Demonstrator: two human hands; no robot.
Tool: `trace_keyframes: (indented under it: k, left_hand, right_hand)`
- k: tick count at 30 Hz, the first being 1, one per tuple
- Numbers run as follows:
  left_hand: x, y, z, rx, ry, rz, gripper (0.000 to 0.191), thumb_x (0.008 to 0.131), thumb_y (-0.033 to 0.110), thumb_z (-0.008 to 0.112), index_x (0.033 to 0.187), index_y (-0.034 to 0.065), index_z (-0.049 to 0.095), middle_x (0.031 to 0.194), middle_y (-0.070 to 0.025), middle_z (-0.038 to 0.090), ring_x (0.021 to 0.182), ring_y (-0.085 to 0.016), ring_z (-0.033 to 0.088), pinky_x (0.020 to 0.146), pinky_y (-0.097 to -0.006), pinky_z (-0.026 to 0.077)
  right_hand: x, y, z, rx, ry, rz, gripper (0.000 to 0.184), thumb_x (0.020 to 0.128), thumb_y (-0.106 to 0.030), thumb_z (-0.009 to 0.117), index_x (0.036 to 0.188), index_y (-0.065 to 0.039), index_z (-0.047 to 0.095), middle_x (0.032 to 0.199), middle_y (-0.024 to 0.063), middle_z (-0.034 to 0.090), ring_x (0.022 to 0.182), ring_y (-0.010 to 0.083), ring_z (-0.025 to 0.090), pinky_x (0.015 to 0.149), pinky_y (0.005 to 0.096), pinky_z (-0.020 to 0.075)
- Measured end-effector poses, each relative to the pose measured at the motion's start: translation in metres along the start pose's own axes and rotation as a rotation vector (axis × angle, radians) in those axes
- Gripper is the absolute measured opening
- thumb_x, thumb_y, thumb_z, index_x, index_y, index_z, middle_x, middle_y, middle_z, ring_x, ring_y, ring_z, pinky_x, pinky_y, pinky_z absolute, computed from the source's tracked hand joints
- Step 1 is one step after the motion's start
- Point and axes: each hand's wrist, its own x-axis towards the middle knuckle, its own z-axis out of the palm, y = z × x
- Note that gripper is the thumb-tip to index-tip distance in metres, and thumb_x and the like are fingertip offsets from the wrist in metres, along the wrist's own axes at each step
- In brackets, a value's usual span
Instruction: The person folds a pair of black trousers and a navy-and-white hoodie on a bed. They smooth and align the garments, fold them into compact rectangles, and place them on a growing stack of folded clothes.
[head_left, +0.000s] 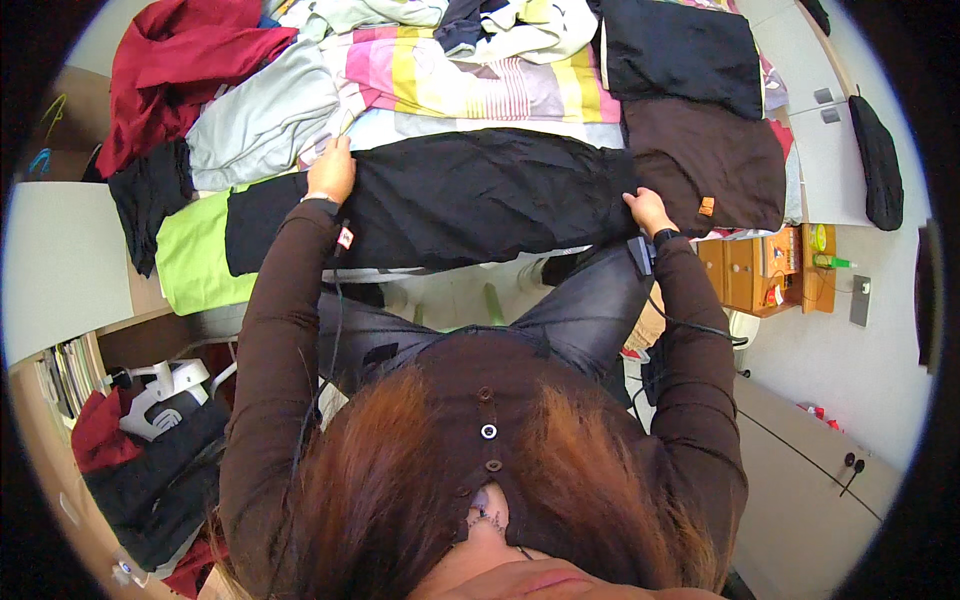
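A long black garment (487, 199), apparently trousers, lies stretched sideways before me across the near edge of the clothes-covered bed. My left hand (332, 171) grips its upper edge toward the left, though the fingertips are partly hidden. At the right end, my right hand (649, 210) pinches the garment's narrower edge between thumb and fingers. Under the left end lies a lime-green cloth (191, 259). Just beyond my right hand is a folded brown garment (709, 161) with a small orange tag, and above that sits a folded black garment (682, 56).
Grey cloth (266, 120) and a dark red garment (180, 67) are heaped at far left. A striped, checked multicoloured cloth (480, 82) spreads behind. To the right stands a wooden drawer unit (739, 270). Clothes hang over a chair (161, 450) at lower left. Cables run along both forearms.
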Motion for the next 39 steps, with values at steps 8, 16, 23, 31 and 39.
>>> trace_keyframes:
  k: [8, 16, 23, 31, 39]
  left_hand:
    - [-0.073, 0.078, 0.020, 0.062, -0.416, 0.222, 0.079, 0.083, 0.044, 0.069, 0.150, 0.0252, 0.031, 0.157, -0.0090, 0.023, 0.143, -0.042, 0.021, 0.105, -0.0677, 0.028]
    - [-0.100, 0.106, 0.000, -0.406, -0.232, 0.547, 0.033, 0.083, 0.026, 0.064, 0.111, 0.0084, 0.064, 0.120, -0.0151, 0.059, 0.112, -0.040, 0.054, 0.089, -0.0523, 0.046]
    - [-0.072, -0.089, -0.045, -0.059, 0.420, -0.285, 0.019, 0.074, 0.015, 0.054, 0.081, 0.0014, 0.066, 0.086, -0.0224, 0.066, 0.084, -0.041, 0.064, 0.077, -0.0511, 0.051]
    - [-0.147, -0.241, -0.016, -0.725, 0.026, -0.839, 0.078, 0.087, 0.059, 0.060, 0.103, -0.0169, 0.061, 0.099, -0.0265, 0.069, 0.087, -0.034, 0.068, 0.081, -0.0412, 0.052]
    - [-0.142, -0.212, -0.029, -1.134, -0.003, -0.847, 0.039, 0.085, 0.027, 0.067, 0.103, -0.0077, 0.065, 0.093, -0.0134, 0.070, 0.077, -0.022, 0.066, 0.074, -0.0337, 0.052]
  right_hand:
    - [-0.012, -0.010, 0.004, 0.497, 0.013, 0.071, 0.036, 0.086, -0.028, 0.065, 0.094, 0.007, 0.057, 0.086, 0.0192, 0.063, 0.083, 0.0263, 0.061, 0.077, 0.0376, 0.0472]
    - [-0.009, -0.010, -0.077, 0.694, 0.295, -0.368, 0.026, 0.083, -0.010, 0.065, 0.078, -0.006, 0.040, 0.075, -0.0005, 0.034, 0.072, 0.0106, 0.036, 0.064, 0.0286, 0.0371]
    - [0.017, 0.043, -0.050, 0.831, -0.064, 0.308, 0.017, 0.087, -0.021, 0.064, 0.079, -0.013, 0.053, 0.075, -0.0016, 0.052, 0.067, 0.0099, 0.047, 0.058, 0.0264, 0.0410]
    - [0.013, 0.014, -0.004, 0.439, 0.354, 0.251, 0.067, 0.075, -0.041, 0.081, 0.112, 0.008, 0.052, 0.106, 0.0198, 0.062, 0.099, 0.0269, 0.061, 0.088, 0.0367, 0.0481]
    - [-0.001, -0.011, -0.024, 0.940, -0.028, 0.059, 0.034, 0.083, -0.011, 0.065, 0.114, 0.004, 0.061, 0.101, 0.0099, 0.068, 0.086, 0.0187, 0.064, 0.079, 0.0307, 0.0507]
